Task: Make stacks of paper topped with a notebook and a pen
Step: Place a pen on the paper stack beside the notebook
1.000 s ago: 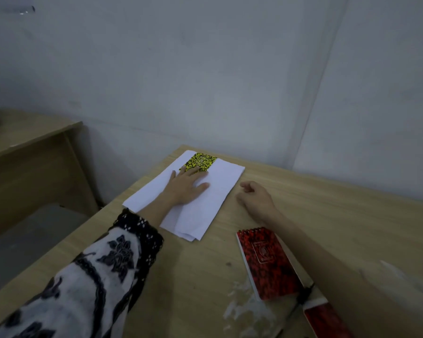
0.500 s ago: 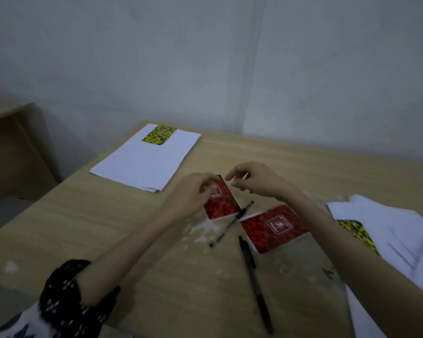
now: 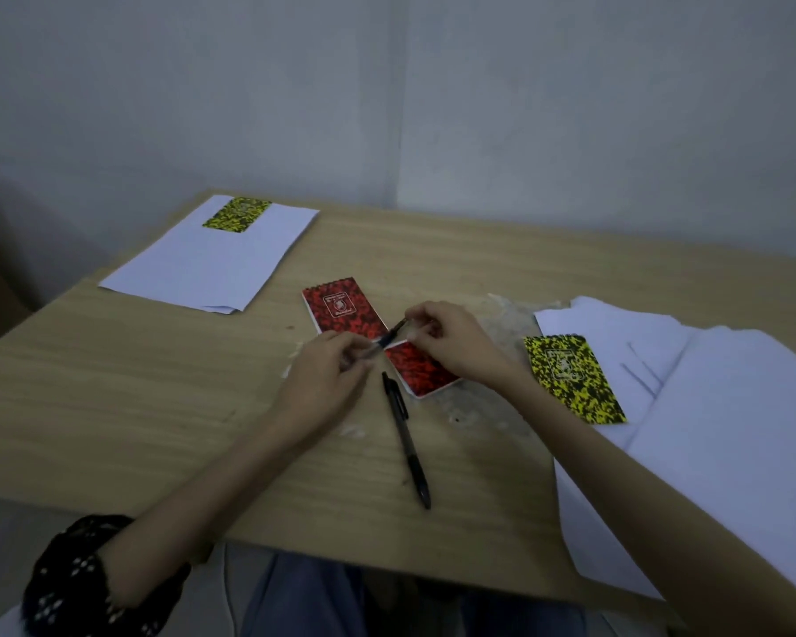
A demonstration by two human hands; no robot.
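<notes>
Both hands met over the middle of the table (image 3: 111, 388), sharing one thin pen (image 3: 392, 334). The left hand (image 3: 329, 383) pinched its lower end between fingertips, and the right hand (image 3: 451, 340) pinched the upper end, so the pen slanted up between them, clear of the table.

Directly under the right hand lay a red notebook (image 3: 421, 372), partly covered by the palm. A second red notebook (image 3: 341, 308) lay just beyond the left hand's fingers. Another black pen (image 3: 407, 445) lay on the table just below the hands, untouched, running back toward the person.

Beside the right forearm, a yellow notebook (image 3: 573, 379) rested on a loose pile of white paper (image 3: 727, 434). Well beyond the left hand, a neater paper stack (image 3: 212, 264) carried a second yellow notebook (image 3: 236, 214) at its far end.
</notes>
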